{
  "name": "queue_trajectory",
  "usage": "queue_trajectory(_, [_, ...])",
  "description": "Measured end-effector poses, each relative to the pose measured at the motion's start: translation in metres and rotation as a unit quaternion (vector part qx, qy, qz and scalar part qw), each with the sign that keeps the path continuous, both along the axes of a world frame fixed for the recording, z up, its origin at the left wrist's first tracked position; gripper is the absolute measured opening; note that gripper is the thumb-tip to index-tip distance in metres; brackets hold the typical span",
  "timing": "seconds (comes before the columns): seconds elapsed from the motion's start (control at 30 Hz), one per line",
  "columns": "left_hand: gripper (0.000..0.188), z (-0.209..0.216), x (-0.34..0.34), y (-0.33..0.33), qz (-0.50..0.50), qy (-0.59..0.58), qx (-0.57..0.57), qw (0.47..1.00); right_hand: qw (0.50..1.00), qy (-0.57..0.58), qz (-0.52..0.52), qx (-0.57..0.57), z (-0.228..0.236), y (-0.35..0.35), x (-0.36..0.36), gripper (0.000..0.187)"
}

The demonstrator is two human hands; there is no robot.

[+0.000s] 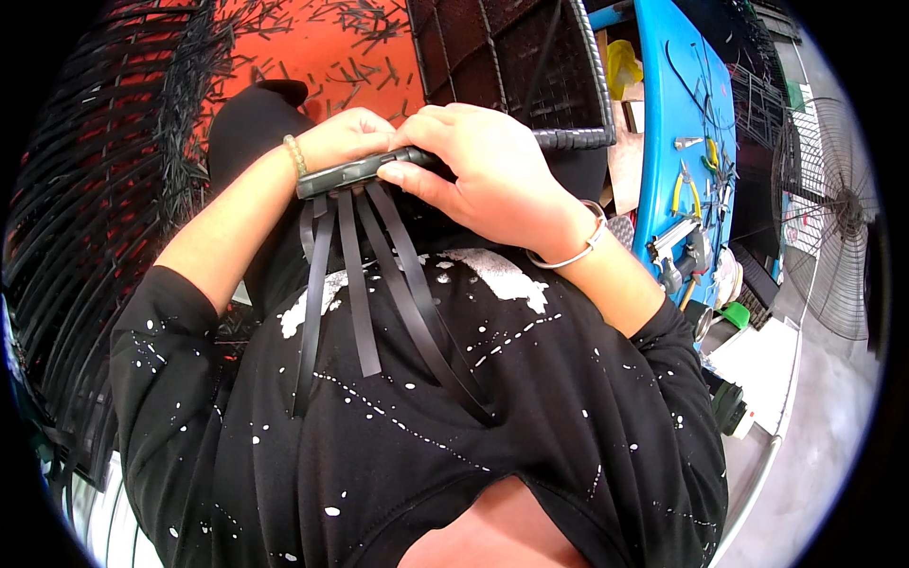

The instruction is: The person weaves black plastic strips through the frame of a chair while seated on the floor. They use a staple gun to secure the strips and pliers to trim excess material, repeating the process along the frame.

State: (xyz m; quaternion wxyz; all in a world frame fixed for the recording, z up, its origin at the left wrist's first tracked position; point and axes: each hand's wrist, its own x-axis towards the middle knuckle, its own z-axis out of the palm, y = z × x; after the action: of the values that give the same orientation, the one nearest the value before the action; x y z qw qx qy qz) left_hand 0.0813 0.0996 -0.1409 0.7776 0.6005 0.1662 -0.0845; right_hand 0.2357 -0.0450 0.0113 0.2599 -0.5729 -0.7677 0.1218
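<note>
Over my lap lies a dark bar [346, 176] wrapped in black flat strips. It seems to belong to a black frame [516, 57] that leans beyond my hands. Several loose black strips [356, 284] hang from the bar toward my chest. My right hand [483, 166] grips the bar's right part, its thumb along the near side and its fingers curled over the far side. Just past the bar, my left hand [350, 137] is closed, its knuckles against the right fingers. Its fingertips are hidden, so what it pinches does not show.
Many black strip offcuts [365, 71] litter the red floor [275, 38]. Dark curved slatted pieces [85, 180] are stacked at left. On the right, a blue table [668, 123] holds yellow-handled pliers [686, 189] and other tools. A fan [843, 208] stands beyond it.
</note>
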Motion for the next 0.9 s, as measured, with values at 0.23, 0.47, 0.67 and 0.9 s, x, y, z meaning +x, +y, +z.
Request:
queue_trajectory(0.23, [0.037, -0.009, 0.008, -0.002, 0.011, -0.018, 0.01, 1.0, 1.0, -0.01, -0.022, 0.005, -0.002, 0.003, -0.006, 0.025])
queue_trajectory(0.47, [0.037, -0.012, 0.004, -0.004, 0.005, -0.049, 0.031, 0.998, 0.999, -0.005, -0.045, 0.01, -0.007, 0.004, -0.01, 0.026])
queue_trajectory(0.67, [0.023, -0.005, 0.007, -0.001, -0.006, 0.02, -0.012, 1.0, 0.998, -0.025, -0.063, -0.006, -0.006, 0.003, -0.013, 0.03])
queue_trajectory(0.9, [0.026, 0.002, 0.005, -0.004, 0.002, -0.036, -0.031, 0.999, 0.997, -0.03, -0.062, -0.026, -0.003, 0.008, -0.015, 0.031])
